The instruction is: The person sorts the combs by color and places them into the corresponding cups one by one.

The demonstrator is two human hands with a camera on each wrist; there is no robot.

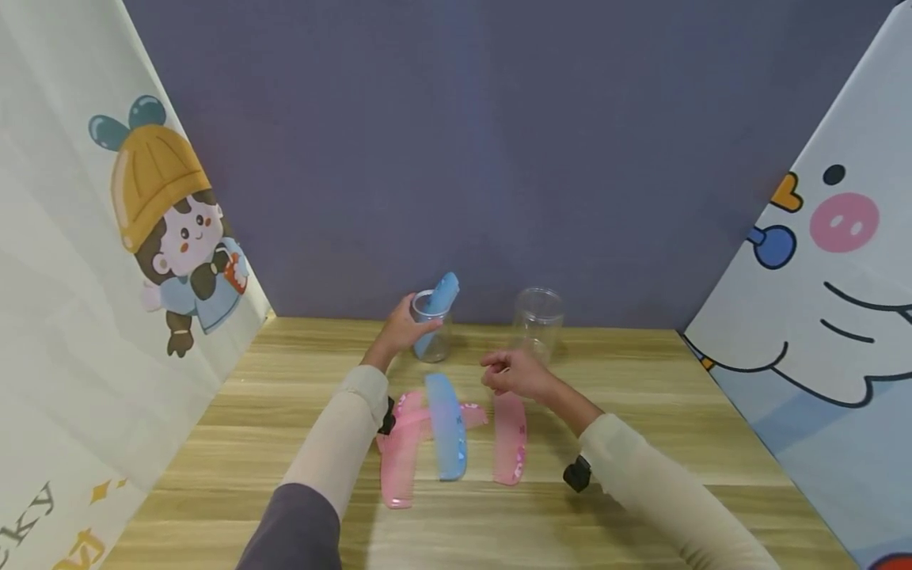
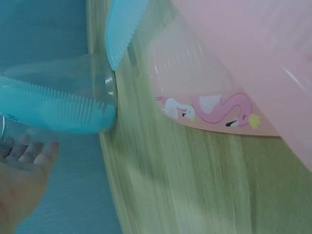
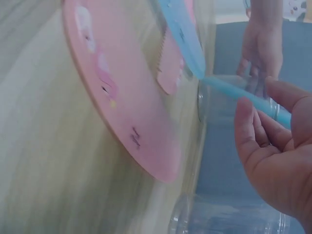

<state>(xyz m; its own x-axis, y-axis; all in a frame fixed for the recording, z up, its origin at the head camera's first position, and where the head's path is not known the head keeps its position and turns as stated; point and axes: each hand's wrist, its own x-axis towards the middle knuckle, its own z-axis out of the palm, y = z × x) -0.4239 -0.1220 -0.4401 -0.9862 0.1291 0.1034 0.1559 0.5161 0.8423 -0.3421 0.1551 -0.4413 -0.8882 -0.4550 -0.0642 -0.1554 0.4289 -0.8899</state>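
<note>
My left hand [image 1: 403,326] holds a clear plastic jar [image 1: 436,348] near its rim, thumb across the front. A blue comb [image 1: 445,291] leans inside that jar, its upper end sticking out. My right hand [image 1: 518,372], with loosely bent fingers and nothing between them, hovers above the far end of a pink comb [image 1: 509,443]. Left of that lies a second blue comb [image 1: 447,431] on the table. Overlapping pink combs [image 1: 400,463] lie further left, partly under the blue one. In the right wrist view, my right fingers [image 3: 246,126] overlap the line of the blue comb behind.
A second clear jar [image 1: 539,317] stands at the back right, just behind my right hand. The wood-grain table [image 1: 606,507] meets a dark back panel [image 1: 342,198]. Cartoon-printed panels [image 1: 64,261] flank both sides.
</note>
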